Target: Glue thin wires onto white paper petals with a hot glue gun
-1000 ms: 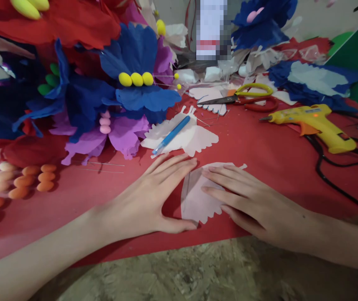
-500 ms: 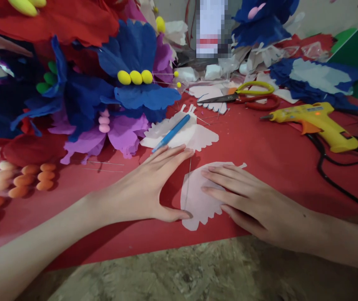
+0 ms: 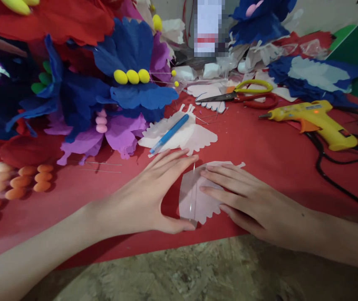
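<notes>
From your head, the one camera looks forward and down across the red table (image 3: 260, 144), close above your left hand (image 3: 149, 192) and right hand (image 3: 248, 194), its view reaching the pale far wall (image 3: 320, 16).

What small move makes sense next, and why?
Probably lower the thin wire flat onto the pale paper: the left hand holds it stretched over the paper, while the right hand lies on that paper, seemingly steadying it.
</notes>
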Available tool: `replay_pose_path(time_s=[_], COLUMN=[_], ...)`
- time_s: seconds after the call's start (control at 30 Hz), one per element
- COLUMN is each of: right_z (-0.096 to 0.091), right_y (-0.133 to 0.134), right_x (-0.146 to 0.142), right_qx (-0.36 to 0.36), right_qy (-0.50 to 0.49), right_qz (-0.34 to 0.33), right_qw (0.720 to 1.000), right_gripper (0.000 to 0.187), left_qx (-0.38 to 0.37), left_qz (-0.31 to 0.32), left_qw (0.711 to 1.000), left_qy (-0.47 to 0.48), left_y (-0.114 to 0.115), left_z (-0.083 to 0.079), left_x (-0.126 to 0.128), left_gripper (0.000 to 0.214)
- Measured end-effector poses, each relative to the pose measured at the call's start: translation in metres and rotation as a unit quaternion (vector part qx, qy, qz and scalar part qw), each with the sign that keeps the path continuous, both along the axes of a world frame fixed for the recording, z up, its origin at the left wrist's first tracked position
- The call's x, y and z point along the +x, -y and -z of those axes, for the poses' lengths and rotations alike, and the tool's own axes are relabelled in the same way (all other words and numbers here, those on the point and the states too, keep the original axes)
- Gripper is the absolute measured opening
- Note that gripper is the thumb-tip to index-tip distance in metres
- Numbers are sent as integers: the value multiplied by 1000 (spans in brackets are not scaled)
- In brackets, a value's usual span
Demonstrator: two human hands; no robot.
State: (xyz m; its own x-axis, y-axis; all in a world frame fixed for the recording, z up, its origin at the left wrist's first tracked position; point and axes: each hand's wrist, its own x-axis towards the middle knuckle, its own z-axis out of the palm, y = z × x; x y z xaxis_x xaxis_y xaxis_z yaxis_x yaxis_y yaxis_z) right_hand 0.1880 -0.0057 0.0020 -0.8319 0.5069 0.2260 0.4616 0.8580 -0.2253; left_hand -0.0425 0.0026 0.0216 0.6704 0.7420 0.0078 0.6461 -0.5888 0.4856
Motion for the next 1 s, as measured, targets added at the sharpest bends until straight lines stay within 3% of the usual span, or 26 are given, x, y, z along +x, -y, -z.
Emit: replay_pose_path(time_s=[0.57, 1.0], right_z=[1, -1], right_y=[0, 1], right_x=[0, 0], right_qx=[2, -4], right_qy=[-10, 6], right_qz=[-1, 2], right_qw=[1000, 1000], right_gripper=[37, 37], left_qx=[51, 79], left_qz=[44, 38], left_qw=[997, 996], left_qy=[-21, -28], left_y=[3, 3], left_z=[5, 6], left_x=[4, 2], left_gripper=[87, 87])
